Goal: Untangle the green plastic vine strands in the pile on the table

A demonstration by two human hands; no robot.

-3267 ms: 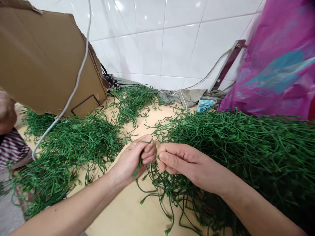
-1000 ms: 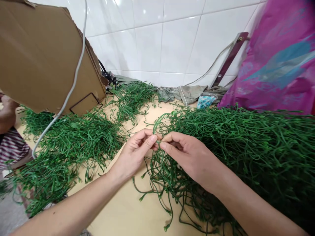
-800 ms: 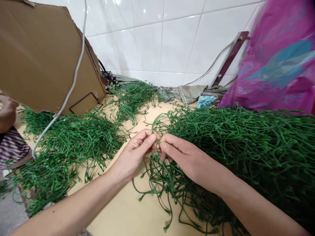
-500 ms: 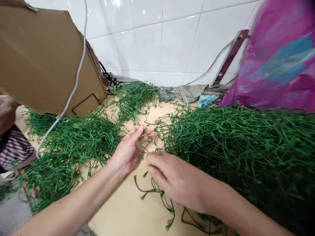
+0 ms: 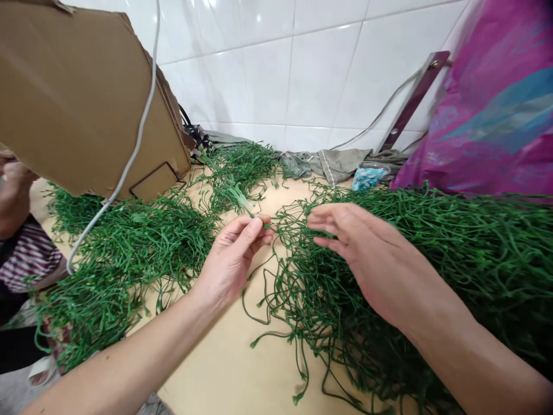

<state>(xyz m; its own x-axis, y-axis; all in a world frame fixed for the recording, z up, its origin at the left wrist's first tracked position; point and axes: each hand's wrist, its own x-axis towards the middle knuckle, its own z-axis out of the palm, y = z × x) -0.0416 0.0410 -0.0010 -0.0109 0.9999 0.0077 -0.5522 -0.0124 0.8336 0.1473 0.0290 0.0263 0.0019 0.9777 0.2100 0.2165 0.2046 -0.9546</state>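
Note:
My left hand [image 5: 235,251] is closed in a pinch, thumb against fingers, over the tan tabletop. It holds a thin green artificial plant stem [image 5: 237,197], whose paler, blurred end points away from me toward the back pile. My right hand [image 5: 367,248] hovers at the left side of a large heap of green artificial stems [image 5: 432,248]. Its fingers are slightly curled and apart from the thumb, with nothing seen between them. Loose stems with small budlike tips trail from the heap onto the table below my hands.
More green stems [image 5: 151,236] lie on the left, and a smaller pile [image 5: 246,164] at the back. A cardboard box [image 5: 86,104] with a white cable [image 5: 138,132] before it stands left. Behind are a blue-and-white tub [image 5: 368,177] and a purple bag [image 5: 484,115]. Another person's hand [image 5: 15,193] shows far left.
My right hand has moved from beside my left hand to the right, up over the heap, and its fingers have opened. My left hand stays near its place, now pinching the stem.

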